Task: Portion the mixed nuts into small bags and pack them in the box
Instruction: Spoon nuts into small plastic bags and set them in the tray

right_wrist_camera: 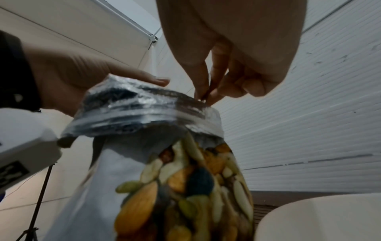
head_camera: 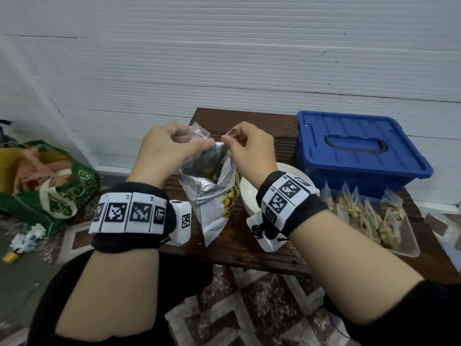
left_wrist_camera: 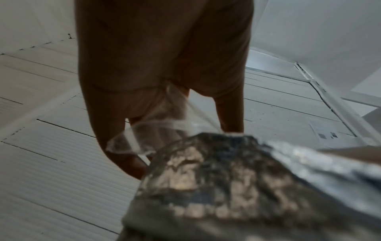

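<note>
Fingers [head_camera: 225, 139] of both hands pinch the nut pouch [head_camera: 212, 196] mouth apart, the left also clutching, seemingly, an empty small bag [head_camera: 199, 132]; filled bags [head_camera: 369, 221] wait on the tray, box [head_camera: 359, 151] lidded.

The head view looks forward and down, both forearms rising from the lower frame to the nut pouch [head_camera: 212, 186] at centre. The left wrist view sits very near, tilted upward past the left hand [left_wrist_camera: 164, 73]; the pouch, blurred at lower right, is probably the same one. The right wrist view looks up along the right hand [right_wrist_camera: 233, 48], sharing that pouch.
</note>
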Motion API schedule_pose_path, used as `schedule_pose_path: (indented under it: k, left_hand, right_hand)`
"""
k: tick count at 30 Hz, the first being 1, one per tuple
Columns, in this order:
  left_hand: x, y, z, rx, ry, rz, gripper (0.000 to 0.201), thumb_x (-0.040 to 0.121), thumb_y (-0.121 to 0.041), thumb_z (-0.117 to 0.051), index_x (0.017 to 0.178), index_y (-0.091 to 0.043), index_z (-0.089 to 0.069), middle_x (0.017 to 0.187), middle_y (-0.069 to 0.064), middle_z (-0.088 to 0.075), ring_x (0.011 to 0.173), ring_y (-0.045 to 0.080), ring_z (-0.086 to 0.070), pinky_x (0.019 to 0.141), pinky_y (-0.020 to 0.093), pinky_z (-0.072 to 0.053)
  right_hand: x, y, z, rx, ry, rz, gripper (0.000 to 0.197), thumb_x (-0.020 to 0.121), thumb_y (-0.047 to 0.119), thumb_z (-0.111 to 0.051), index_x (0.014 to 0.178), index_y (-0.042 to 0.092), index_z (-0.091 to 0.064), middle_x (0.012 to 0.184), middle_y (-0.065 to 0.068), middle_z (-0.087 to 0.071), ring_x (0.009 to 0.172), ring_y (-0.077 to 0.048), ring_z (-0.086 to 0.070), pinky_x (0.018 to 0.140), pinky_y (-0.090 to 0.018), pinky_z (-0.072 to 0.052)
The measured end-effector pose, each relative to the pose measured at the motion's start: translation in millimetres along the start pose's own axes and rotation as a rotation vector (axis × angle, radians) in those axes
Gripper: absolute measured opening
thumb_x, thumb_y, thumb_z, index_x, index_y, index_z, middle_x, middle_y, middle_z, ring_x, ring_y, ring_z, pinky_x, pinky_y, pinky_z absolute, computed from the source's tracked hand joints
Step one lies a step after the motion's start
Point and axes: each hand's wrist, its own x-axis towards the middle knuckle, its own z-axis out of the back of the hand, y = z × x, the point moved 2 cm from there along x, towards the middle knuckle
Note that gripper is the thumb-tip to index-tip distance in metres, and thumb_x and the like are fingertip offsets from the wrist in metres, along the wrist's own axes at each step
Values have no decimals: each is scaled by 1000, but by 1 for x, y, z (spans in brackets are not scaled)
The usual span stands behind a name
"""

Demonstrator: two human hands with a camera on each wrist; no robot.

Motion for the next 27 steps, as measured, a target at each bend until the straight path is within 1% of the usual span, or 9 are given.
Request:
schedule_pose_path:
  k: [3,5,7,9,12,15,18,23,27]
  left_hand:
    - [0,0,0,-7,10,15,61,62,-45,-84,113,-17,-66,99,-6,-64,99,10,-62,85,31,-54]
    - [-1,0,0,-19,22,22,62,62,-45,-83,114,-17,-64,102,-5,-64,97,10,-61,84,32,-55]
    - [-2,-2,0,-13,29,26,59,62,-45,-83,111,-18,-65,100,-6,-64,95,8,-61,86,32,-54]
    - [-3,-2,-1,-20,31,39,55,61,-45,-84,106,-19,-66,98,-6,-65,94,9,-62,86,31,-54]
    - [-4,-4,-2,-40,38,38,51,62,-44,-84,104,-20,-66,97,-8,-65,92,4,-61,73,19,-49]
    - [-5,-5,-3,-30,47,27,51,63,-44,-83,105,-20,-66,98,-9,-65,91,2,-59,67,16,-44]
    - [-6,-5,-1,-13,39,25,50,65,-46,-82,105,-22,-65,100,-11,-64,94,1,-58,62,14,-42]
    - [-6,-10,14,29,-8,-42,51,66,-43,-82,109,-26,-61,96,-15,-61,89,-3,-56,71,13,-41]
    - [-7,-9,29,165,73,-82,46,66,-37,-84,105,-31,-60,95,-17,-62,87,-2,-56,69,13,-39]
  right_hand:
    - [-4,7,5,-71,-55,227,11,89,18,-63,83,8,-63,73,7,-58,75,-19,-55,70,-30,-42]
    - [-8,7,3,-171,-9,340,12,89,18,-62,82,9,-63,74,3,-61,76,-23,-53,68,-34,-40]
    - [-11,4,0,-209,76,360,13,89,19,-62,81,9,-62,71,2,-58,78,-25,-50,68,-33,-37]
    - [-14,0,-3,-182,128,299,16,89,20,-63,78,8,-60,66,6,-50,78,-23,-48,66,-33,-35]
    - [-14,-3,-3,-46,115,143,22,87,17,-66,72,9,-53,60,8,-43,65,-14,-43,59,-29,-33]
    - [-11,-3,1,88,42,-2,23,88,13,-65,74,-1,-53,58,4,-41,55,-9,-36,52,-15,-32]
    - [-4,-3,8,123,-22,-113,22,91,18,-61,74,8,-53,62,6,-46,56,-6,-39,51,-11,-33]
    - [8,-7,25,122,-147,-220,20,94,22,-55,79,11,-50,69,7,-47,60,-3,-42,51,-14,-32]
    - [18,-8,36,148,-241,-271,32,95,21,-54,66,18,-40,69,6,-44,60,-3,-41,48,-9,-33]
